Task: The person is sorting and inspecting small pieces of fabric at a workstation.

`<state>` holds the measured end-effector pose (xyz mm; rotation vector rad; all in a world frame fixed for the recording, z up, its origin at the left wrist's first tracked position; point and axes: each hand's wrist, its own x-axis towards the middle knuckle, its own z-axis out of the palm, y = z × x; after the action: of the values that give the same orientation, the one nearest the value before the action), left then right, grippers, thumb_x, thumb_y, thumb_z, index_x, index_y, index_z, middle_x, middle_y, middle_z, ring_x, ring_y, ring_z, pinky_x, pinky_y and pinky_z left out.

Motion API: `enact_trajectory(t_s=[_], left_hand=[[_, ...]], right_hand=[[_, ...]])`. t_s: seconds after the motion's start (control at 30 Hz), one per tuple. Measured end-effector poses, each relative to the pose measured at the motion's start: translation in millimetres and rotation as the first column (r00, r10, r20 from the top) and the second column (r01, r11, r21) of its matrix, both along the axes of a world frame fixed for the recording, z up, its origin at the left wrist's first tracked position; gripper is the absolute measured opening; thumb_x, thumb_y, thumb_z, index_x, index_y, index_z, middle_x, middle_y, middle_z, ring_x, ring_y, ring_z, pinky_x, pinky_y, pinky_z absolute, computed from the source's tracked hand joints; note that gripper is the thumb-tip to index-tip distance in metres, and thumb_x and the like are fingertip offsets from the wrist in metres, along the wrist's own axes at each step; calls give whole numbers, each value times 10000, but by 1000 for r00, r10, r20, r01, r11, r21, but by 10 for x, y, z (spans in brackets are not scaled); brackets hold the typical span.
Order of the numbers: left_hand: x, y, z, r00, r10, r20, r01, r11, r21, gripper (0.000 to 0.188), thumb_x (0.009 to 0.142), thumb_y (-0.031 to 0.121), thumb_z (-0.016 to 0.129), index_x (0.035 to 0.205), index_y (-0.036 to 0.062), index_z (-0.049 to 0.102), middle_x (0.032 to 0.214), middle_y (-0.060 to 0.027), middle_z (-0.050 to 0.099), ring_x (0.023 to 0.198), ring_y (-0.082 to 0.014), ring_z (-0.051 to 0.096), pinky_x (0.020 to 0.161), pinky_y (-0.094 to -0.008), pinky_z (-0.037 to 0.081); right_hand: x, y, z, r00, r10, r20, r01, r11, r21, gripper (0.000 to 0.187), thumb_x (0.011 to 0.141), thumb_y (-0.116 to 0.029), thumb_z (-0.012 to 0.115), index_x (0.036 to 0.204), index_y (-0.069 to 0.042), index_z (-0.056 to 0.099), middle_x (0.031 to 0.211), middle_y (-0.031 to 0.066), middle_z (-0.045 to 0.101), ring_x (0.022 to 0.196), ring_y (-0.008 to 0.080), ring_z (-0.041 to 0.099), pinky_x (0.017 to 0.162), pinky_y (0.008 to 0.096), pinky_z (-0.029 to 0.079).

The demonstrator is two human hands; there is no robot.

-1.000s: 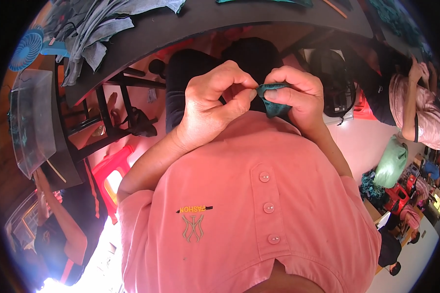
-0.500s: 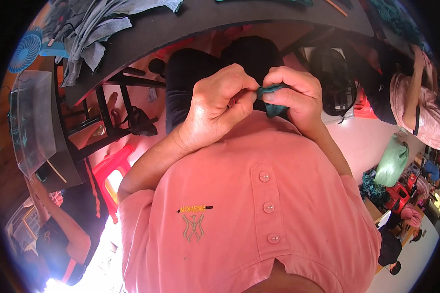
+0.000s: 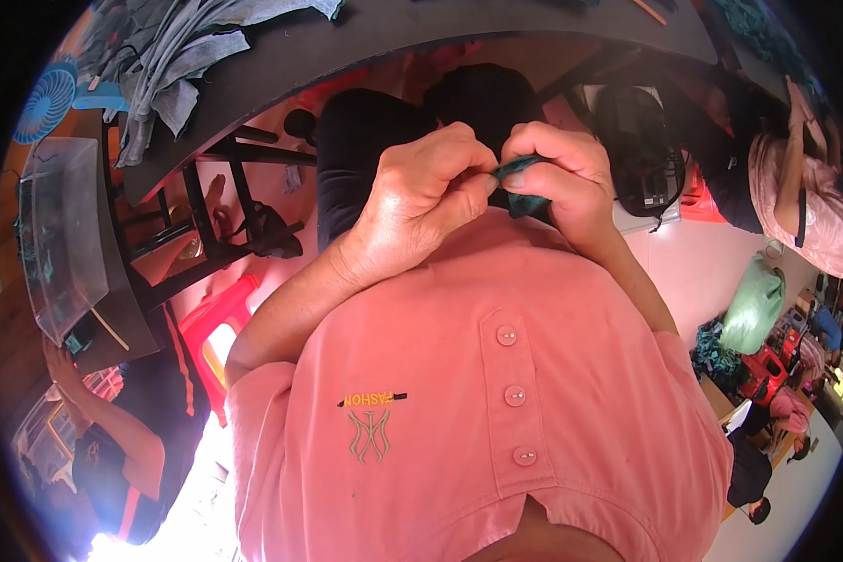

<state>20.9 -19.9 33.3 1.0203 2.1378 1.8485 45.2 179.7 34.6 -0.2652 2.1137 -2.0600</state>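
Presently, the left hand curls tighter than a second ago, seemingly pinching the left edge of the green cloth; the right hand holds it, so fine handling apparently continues.

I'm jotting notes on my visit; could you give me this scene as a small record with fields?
Held item: small dark-green fabric piece
Left hand: fingertips closed at the fabric's left end
Right hand: pinching the fabric between thumb and fingers
Surface ahead: long dark table
On its left: heaped grey-blue fabric strips
Far left: round blue fan
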Motion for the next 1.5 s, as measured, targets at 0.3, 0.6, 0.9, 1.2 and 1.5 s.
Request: enact_trajectory(t_s=[0.3, 0.6, 0.9, 1.2, 1.5], left_hand=[[-3, -5, -1, 995, -12, 103, 8, 999, 34, 60, 839, -27, 637, 889, -6, 612, 716, -50, 505, 621, -154, 496, 570, -278, 405], [-31, 18, 53, 994, 18, 109, -14, 999, -38, 65, 779, -49, 619, 816, -2, 594, 677, -59, 511, 583, -154, 498, 524, -287, 400], [-118, 7, -108, 919, 103, -380, -173, 973, -155, 96, 695, -38, 621, 754, -14, 550, 670, -101, 521, 556, -179, 503, 492, -312, 400], [-59, -106, 57, 579, -53, 814, -87, 988, 127, 117, 765, 111, 593, 729, 0, 589, 647, -35, 509, 484, -124, 418, 455, -248, 307], [-89, -34, 346, 774, 54, 631, -42, 999, -34, 238, 855, 224, 674, 934, 1, 658, 780, -31, 616, 679, -97, 567, 595, -232, 451]], right_hand=[[-12, 12, 0, 1000, 11, 2, -11, 1000, -12, 129, 766, -115, 608, 778, 13, 621, 660, 24, 581, 597, 78, 485, 553, 241, 360], [0, -9, 8, 999, 10, -44, -8, 999, 50, 130, 773, -109, 601, 786, 18, 625, 666, 35, 597, 601, 85, 516, 550, 242, 382], [-3, -47, 54, 999, 46, 29, -48, 997, 64, 132, 774, -100, 597, 791, 23, 640, 693, 37, 618, 637, 89, 534, 574, 248, 397], [66, -32, -19, 941, 26, 336, 59, 969, -240, 140, 688, -81, 614, 783, 22, 606, 712, 42, 556, 606, 106, 497, 574, 248, 379], [62, 144, -21, 940, -55, 335, 160, 943, -293, 157, 657, -39, 571, 787, 48, 585, 728, 78, 560, 646, 169, 565, 608, 288, 436]])
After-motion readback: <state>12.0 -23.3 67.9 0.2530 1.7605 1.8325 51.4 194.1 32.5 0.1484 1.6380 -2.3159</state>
